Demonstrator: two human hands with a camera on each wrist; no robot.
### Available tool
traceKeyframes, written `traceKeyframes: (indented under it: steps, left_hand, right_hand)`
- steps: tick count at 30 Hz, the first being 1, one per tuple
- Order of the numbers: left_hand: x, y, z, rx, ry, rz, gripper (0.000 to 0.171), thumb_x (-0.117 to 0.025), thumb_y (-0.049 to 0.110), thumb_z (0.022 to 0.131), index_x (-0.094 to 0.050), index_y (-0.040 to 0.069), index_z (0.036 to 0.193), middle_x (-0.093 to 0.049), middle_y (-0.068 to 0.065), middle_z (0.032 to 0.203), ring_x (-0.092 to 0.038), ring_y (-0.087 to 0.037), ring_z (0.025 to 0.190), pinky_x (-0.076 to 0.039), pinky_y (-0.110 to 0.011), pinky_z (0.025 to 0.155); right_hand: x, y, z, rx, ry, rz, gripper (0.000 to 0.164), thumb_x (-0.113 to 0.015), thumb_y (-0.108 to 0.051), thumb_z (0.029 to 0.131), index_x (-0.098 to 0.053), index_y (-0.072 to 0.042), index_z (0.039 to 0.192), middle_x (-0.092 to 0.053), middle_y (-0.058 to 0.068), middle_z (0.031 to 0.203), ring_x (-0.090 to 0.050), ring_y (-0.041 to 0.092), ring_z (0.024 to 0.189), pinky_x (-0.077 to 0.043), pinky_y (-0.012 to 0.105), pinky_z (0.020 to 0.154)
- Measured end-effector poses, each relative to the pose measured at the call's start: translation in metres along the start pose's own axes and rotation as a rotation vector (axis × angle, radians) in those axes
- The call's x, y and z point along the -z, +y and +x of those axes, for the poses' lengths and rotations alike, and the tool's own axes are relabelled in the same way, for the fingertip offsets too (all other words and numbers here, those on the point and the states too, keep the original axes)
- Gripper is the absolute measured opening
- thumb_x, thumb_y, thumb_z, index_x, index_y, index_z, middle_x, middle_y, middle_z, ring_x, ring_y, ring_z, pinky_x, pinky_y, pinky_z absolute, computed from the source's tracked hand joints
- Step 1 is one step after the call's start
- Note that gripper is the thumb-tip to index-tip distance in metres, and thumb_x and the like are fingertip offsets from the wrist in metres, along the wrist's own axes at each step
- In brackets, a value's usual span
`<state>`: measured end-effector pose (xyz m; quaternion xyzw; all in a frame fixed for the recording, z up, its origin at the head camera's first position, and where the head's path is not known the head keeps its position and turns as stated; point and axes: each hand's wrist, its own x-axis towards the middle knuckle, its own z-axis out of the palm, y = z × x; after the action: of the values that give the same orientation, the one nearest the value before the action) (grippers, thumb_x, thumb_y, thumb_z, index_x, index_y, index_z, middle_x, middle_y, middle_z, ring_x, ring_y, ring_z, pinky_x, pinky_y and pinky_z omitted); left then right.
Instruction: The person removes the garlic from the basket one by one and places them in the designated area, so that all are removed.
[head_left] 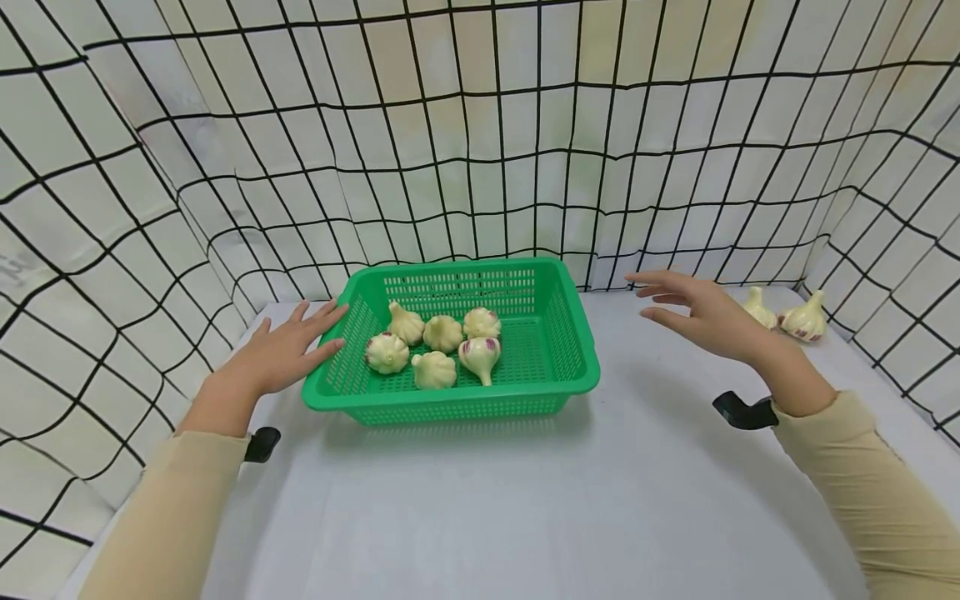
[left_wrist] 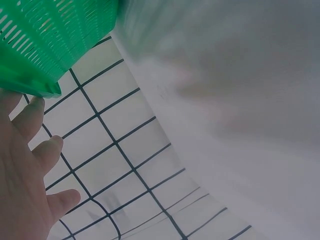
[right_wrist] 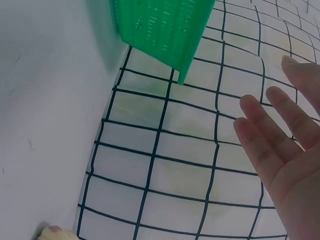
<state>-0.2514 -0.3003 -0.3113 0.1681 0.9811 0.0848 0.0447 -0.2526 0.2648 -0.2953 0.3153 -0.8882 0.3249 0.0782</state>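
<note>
A green plastic basket [head_left: 465, 402] stands on the white tabletop, with several garlic bulbs [head_left: 435, 370] grouped in its left half. My left hand [head_left: 288, 348] has its fingers spread at the basket's left rim, fingertips right at the edge. In the left wrist view those fingers [left_wrist: 31, 117] reach up to the basket's rim [left_wrist: 30, 90]. To the right of the basket my right hand [head_left: 693, 312] hovers over the table, fingers relaxed and holding nothing. Beyond it, the right wrist view shows the basket [right_wrist: 162, 35] apart from that hand [right_wrist: 295, 170].
Two more garlic bulbs lie at the back right: one bulb [head_left: 806, 317] in full view, another bulb [head_left: 759, 308] partly behind my right hand. White walls with a black grid [head_left: 480, 142] enclose the table at the back and both sides. The white tabletop [head_left: 480, 508] extends in front.
</note>
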Motion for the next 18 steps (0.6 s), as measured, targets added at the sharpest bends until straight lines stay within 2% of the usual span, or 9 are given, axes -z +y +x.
traceKeyframes:
  steps: [3,9,15,18]
  left_hand:
    - [0.000,-0.001,0.000,-0.001,0.000,-0.004,0.072,-0.039,0.052,0.109,-0.019,0.013,0.165,-0.015,-0.018,0.169,-0.002,-0.051,0.152,0.003,-0.080,0.110]
    - [0.000,0.000,-0.001,0.000,0.002,-0.004,0.072,-0.038,0.054,0.109,-0.019,0.014,0.166,-0.015,-0.017,0.170,-0.003,-0.050,0.153,0.003,-0.079,0.111]
    - [0.000,0.000,0.000,0.003,0.004,0.004,0.072,-0.039,0.054,0.109,-0.019,0.014,0.166,-0.015,-0.017,0.169,-0.003,-0.050,0.153,0.003,-0.079,0.111]
    - [0.000,0.001,0.000,0.005,0.005,0.006,0.072,-0.039,0.054,0.109,-0.019,0.014,0.165,-0.015,-0.017,0.170,-0.003,-0.050,0.153,0.003,-0.079,0.111]
  right_hand:
    - [-0.009,-0.004,0.006,0.027,-0.006,0.022,0.046,-0.064,-0.005,0.101,-0.055,-0.006,0.146,-0.060,0.013,0.141,-0.061,0.032,0.123,-0.047,0.048,0.105]
    - [-0.025,-0.012,0.017,0.060,-0.006,0.079,0.044,-0.065,-0.003,0.101,-0.057,-0.004,0.144,-0.061,0.016,0.139,-0.061,0.037,0.123,-0.048,0.053,0.105]
    - [-0.041,-0.020,0.028,0.068,-0.057,0.128,0.044,-0.065,-0.006,0.101,-0.056,-0.003,0.145,-0.059,0.016,0.142,-0.060,0.036,0.125,-0.047,0.053,0.106]
    - [-0.050,-0.026,0.033,0.103,-0.078,0.154,0.045,-0.066,-0.005,0.100,-0.057,-0.002,0.144,-0.061,0.016,0.140,-0.062,0.036,0.123,-0.048,0.051,0.106]
